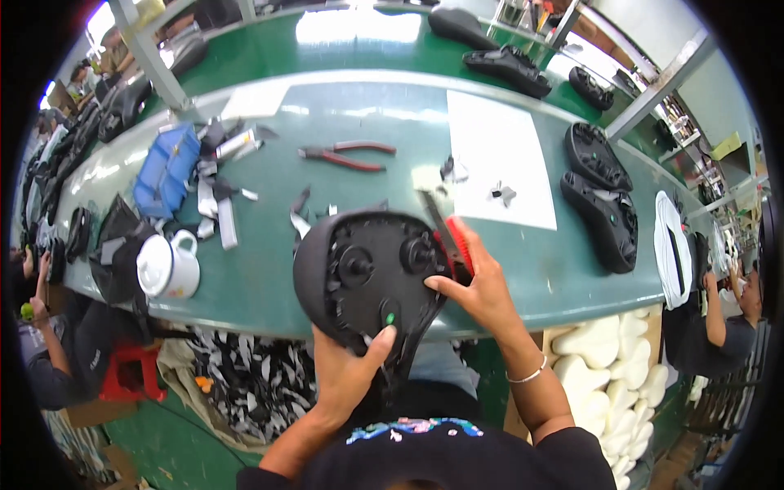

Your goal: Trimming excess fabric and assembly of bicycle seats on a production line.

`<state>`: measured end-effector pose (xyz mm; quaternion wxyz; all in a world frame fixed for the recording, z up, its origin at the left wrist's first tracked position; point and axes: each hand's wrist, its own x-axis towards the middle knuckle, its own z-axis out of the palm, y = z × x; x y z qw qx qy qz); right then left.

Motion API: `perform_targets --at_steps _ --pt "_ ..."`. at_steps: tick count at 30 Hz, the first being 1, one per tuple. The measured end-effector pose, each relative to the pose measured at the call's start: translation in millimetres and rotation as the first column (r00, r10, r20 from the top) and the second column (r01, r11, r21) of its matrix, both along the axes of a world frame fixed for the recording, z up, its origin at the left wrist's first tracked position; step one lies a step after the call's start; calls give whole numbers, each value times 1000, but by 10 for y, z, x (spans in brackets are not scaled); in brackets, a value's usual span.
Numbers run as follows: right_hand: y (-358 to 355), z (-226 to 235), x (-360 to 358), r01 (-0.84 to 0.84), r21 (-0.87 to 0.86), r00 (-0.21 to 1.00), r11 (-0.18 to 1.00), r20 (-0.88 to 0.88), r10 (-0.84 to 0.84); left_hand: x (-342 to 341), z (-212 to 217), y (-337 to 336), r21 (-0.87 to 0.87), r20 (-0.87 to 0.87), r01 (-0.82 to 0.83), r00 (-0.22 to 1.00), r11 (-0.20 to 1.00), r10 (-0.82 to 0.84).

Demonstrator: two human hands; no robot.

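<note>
My left hand (351,367) grips the narrow end of a black bicycle saddle (363,286), thumb on its underside. The saddle is held underside up over the table's near edge, showing two round posts and a small green mark. In my right hand (482,286) is a red-handled tool with a long narrow blade (434,214), held at the saddle's right rim. The thumb of that hand rests on the rim. My fingers partly cover the tool, so its exact kind is unclear. Red-handled pliers (351,155) lie on the table beyond the saddle.
A blue bin (166,171), cover scraps (227,220) and a white lidded mug (169,265) stand left on the green table (351,106). White paper (502,155) and more saddles (600,220) are right. Below are a scrap-filled sack (253,384) and cream pads (608,359). People work at both sides.
</note>
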<state>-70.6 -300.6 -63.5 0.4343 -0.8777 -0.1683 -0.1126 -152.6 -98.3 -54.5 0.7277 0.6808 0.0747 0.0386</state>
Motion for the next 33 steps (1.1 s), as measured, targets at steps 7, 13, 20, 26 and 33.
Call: perform_targets --at_steps 7,13,20,26,33 --pt "-367 159 1070 299 545 933 784 -340 -119 1257 336 576 -610 -189 -26 975 792 -114" --pt "-642 -45 2266 309 550 938 776 -312 -153 2388 -36 -237 58 311 312 897 948 -315" --pt "-649 194 4397 478 -264 853 837 366 -372 2524 -445 -318 633 321 306 732 711 -601" --pt "-793 215 5873 570 -604 821 557 402 -405 2542 -409 -360 622 268 330 762 710 -589" --pt "-611 179 6142 423 -772 872 475 204 -445 2590 -232 -397 680 146 357 790 641 -595"
